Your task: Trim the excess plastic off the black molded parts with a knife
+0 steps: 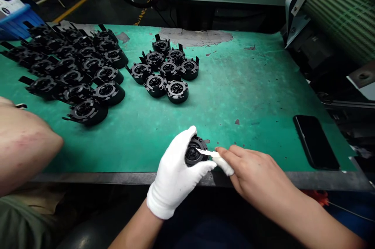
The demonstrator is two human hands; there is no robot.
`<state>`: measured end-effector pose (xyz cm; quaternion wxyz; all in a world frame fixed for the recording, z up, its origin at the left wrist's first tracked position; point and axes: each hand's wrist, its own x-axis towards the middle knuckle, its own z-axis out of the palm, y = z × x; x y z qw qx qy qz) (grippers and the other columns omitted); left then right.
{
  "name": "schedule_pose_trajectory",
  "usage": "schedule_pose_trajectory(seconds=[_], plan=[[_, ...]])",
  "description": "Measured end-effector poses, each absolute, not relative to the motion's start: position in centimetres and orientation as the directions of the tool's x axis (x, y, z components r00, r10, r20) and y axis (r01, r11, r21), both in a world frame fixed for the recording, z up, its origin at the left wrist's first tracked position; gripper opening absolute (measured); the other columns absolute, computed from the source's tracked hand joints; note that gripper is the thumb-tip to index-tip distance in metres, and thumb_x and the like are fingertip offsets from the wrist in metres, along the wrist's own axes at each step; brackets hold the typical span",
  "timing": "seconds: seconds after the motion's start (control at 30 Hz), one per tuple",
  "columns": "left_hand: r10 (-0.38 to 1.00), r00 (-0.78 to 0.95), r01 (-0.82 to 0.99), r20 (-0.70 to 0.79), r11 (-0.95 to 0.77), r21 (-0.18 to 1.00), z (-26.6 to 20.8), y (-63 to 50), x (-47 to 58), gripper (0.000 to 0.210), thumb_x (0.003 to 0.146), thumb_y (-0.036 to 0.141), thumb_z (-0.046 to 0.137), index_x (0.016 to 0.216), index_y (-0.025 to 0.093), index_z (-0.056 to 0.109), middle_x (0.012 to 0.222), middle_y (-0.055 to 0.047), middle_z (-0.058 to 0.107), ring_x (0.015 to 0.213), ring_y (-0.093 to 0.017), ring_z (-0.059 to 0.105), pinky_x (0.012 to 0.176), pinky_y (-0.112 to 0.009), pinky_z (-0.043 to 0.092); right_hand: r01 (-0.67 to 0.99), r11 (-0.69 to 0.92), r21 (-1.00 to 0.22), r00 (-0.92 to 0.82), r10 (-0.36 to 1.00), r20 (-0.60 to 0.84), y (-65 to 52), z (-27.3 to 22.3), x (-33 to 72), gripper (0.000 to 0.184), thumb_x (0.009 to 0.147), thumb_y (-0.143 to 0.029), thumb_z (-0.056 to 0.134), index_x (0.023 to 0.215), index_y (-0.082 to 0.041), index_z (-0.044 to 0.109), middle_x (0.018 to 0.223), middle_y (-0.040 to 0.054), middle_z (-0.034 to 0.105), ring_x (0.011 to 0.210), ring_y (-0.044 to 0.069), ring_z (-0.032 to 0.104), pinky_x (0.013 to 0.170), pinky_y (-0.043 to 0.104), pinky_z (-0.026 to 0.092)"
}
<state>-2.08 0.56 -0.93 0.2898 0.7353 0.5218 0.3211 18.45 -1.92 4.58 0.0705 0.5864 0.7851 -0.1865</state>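
My left hand [174,172], in a white glove, is closed around a round black plastic part [193,154] near the table's front edge. Ridged rings show on the face of the part, which is turned up toward me. In my bare right hand [249,165] is a craft knife [209,153] with a thin pointed blade. White wrapping covers a thumb or the knife's handle; I cannot tell which. The blade tip lies over the middle of the black part, and whether it touches is unclear.
Several similar black parts [169,68] stand grouped at the table's middle, with a larger cluster [88,65] to the left. A phone [316,142] lies at right. A green conveyor belt [345,10] rises at the upper right. Another person's arm [26,143] reaches in from the left, near a blue bin [22,22].
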Motion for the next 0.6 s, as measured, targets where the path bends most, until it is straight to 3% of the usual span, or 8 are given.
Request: schedule_pose_trajectory(seconds=[0.17, 0.37, 0.5, 0.6], plan=[[0.941, 0.220, 0.591, 0.256, -0.337, 0.733, -1.4, 0.1, -1.7, 0.080, 0.080, 0.050, 0.078, 0.146, 0.021, 0.043, 0.142, -0.013, 0.057, 0.131, -0.028, 0.056, 0.113, -0.046, 0.048, 0.984, 0.118, -0.135, -0.157, 0.929, -0.334, -3.0, 4.5, 17.3, 0.058, 0.089, -0.007, 0.039, 0.143, -0.020, 0.054, 0.108, 0.0081, 0.070, 0.084, 0.028, 0.070, 0.070, 0.043, 0.057], [0.941, 0.236, 0.598, 0.243, -0.337, 0.727, -1.4, 0.5, -1.6, 0.077, 0.079, 0.048, 0.078, 0.143, 0.019, 0.046, 0.141, -0.013, 0.059, 0.129, -0.029, 0.059, 0.113, -0.046, 0.048, 0.925, 0.133, -0.356, -0.214, 0.956, -0.200, -3.2, 3.8, 19.5, 0.043, 0.098, -0.019, 0.040, 0.138, -0.024, 0.056, 0.107, 0.0064, 0.068, 0.093, 0.026, 0.068, 0.076, 0.039, 0.054], [0.844, 0.517, 0.505, 0.145, -0.437, 0.744, -0.1, 2.7, -2.4, 0.086, 0.074, 0.051, 0.081, 0.146, 0.023, 0.044, 0.142, -0.010, 0.059, 0.131, -0.027, 0.058, 0.115, -0.043, 0.047, 0.869, 0.177, -0.462, -0.294, 0.936, -0.195, -2.5, 4.2, 21.5, 0.037, 0.100, -0.024, 0.042, 0.133, -0.032, 0.058, 0.101, 0.0022, 0.067, 0.088, 0.020, 0.066, 0.076, 0.034, 0.050], [0.729, 0.676, 0.448, 0.106, -0.521, 0.726, 1.2, 3.9, -3.5, 0.097, 0.071, 0.057, 0.082, 0.151, 0.027, 0.037, 0.153, -0.009, 0.048, 0.144, -0.029, 0.043, 0.121, -0.047, 0.040, 0.841, 0.237, -0.487, -0.393, 0.885, -0.248, -2.2, 4.3, 21.9, 0.036, 0.100, -0.023, 0.043, 0.130, -0.031, 0.060, 0.098, 0.0018, 0.067, 0.086, 0.020, 0.064, 0.074, 0.034, 0.048]])
